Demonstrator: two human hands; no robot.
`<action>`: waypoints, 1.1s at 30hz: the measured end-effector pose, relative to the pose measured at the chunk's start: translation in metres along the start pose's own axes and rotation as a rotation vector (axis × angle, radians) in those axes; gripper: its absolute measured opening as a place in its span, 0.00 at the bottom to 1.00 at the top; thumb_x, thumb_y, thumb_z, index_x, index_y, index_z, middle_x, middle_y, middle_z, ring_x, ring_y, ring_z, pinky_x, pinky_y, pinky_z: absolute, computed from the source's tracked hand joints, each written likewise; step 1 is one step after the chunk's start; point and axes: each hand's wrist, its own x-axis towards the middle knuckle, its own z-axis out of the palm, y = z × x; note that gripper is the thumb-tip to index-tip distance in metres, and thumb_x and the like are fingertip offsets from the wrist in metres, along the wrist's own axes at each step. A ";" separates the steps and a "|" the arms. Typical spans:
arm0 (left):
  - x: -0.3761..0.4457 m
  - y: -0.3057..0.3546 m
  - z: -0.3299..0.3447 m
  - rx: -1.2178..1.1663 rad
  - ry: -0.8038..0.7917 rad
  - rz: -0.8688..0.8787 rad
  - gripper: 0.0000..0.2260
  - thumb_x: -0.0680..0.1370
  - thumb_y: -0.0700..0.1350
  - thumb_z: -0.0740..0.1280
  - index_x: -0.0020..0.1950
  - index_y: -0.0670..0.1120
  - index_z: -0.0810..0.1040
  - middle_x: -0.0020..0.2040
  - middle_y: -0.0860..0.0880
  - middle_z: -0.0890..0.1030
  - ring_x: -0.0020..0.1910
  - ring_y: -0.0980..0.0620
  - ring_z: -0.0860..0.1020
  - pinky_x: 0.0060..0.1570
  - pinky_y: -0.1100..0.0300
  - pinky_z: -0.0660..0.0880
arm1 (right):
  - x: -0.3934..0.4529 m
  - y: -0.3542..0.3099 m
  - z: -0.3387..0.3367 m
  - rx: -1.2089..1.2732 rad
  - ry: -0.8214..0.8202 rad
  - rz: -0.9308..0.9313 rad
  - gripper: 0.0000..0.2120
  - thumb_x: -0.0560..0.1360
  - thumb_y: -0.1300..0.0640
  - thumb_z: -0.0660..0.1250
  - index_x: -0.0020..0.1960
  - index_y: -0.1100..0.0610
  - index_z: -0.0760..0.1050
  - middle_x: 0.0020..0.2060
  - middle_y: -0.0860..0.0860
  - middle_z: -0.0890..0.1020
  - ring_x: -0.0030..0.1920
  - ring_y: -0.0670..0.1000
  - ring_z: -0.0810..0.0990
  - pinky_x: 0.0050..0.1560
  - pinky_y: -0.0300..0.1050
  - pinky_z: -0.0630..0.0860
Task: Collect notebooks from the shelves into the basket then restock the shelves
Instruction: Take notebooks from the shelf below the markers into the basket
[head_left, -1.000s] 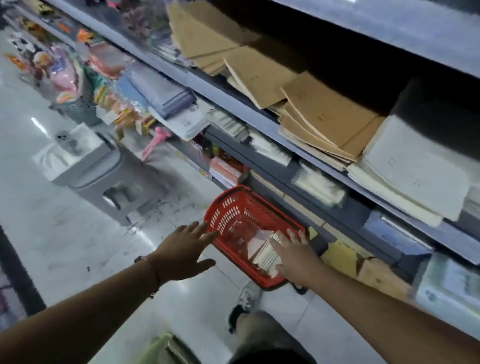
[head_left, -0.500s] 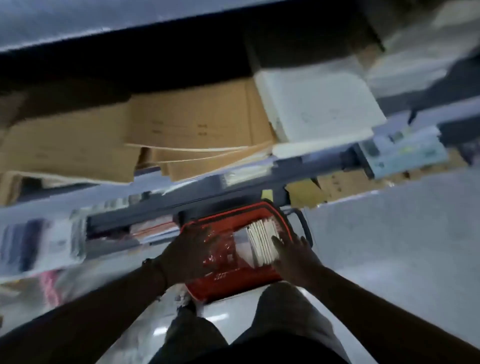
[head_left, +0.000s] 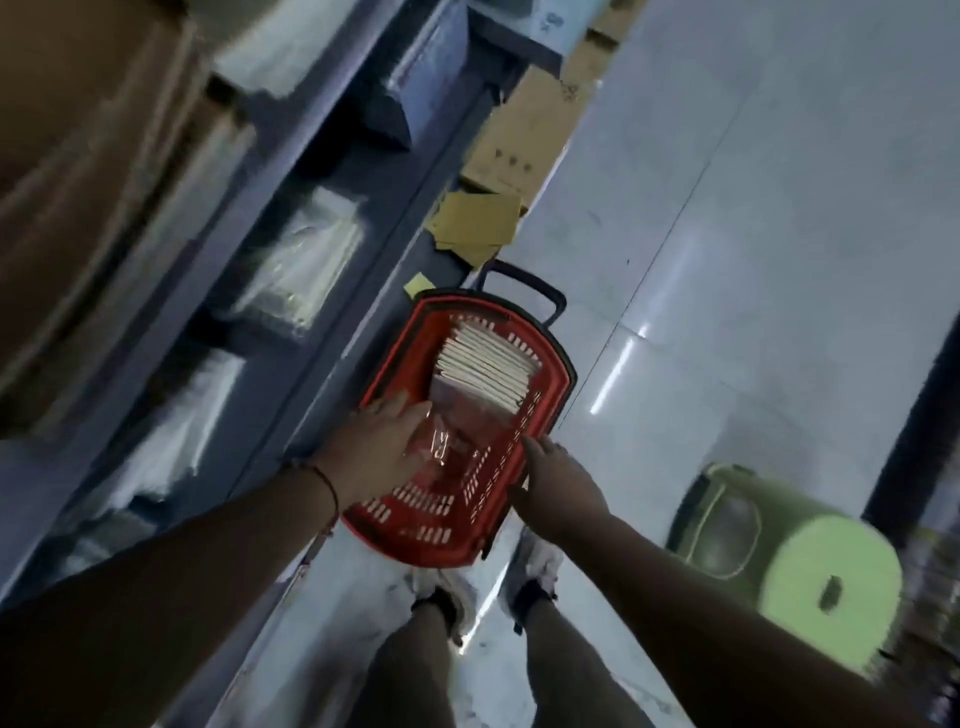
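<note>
Shelves (head_left: 332, 218): left of the left hand and beyond it; blurred stock in clear wrap; half a second ago they filled the top of the view, now they run down the left side.
Left hand (head_left: 382, 452): reaches over the near left rim of the basket, fingers spread and relaxed, touching or just above a clear plastic sleeve (head_left: 462, 415); contact cannot be told; it grasps nothing plainly.
Basket (head_left: 511, 462): red, on the floor between both hands, now seen from straight above.
Notebooks (head_left: 485, 366): a stack standing on edge in the far half of the basket, beyond both hands, as before.
Right hand (head_left: 558, 478): at the basket's right rim, fingers extended, not clenched; touching or just beside it.
Green bin (head_left: 789, 561): right of the right hand, well apart.
Meaning: collecting looks done; restocking probably starts here.
</note>
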 end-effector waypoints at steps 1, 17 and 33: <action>0.014 -0.005 0.010 -0.005 -0.004 0.009 0.30 0.81 0.58 0.59 0.80 0.50 0.56 0.79 0.44 0.57 0.77 0.44 0.59 0.73 0.52 0.59 | 0.012 0.001 0.012 0.061 -0.003 0.018 0.31 0.76 0.46 0.64 0.77 0.51 0.59 0.73 0.52 0.67 0.70 0.56 0.70 0.68 0.54 0.71; 0.228 -0.082 0.197 0.237 0.101 0.062 0.32 0.78 0.50 0.63 0.79 0.45 0.56 0.79 0.41 0.55 0.75 0.39 0.59 0.70 0.45 0.63 | 0.217 0.047 0.172 0.124 0.158 0.132 0.29 0.78 0.50 0.65 0.75 0.56 0.60 0.72 0.55 0.68 0.71 0.56 0.67 0.71 0.51 0.65; 0.227 -0.099 0.255 -0.208 0.317 0.056 0.01 0.76 0.41 0.68 0.46 0.47 0.78 0.43 0.48 0.81 0.44 0.46 0.79 0.40 0.55 0.72 | 0.249 0.068 0.193 -0.163 0.307 0.044 0.19 0.78 0.59 0.63 0.68 0.54 0.66 0.59 0.54 0.76 0.60 0.55 0.74 0.61 0.50 0.71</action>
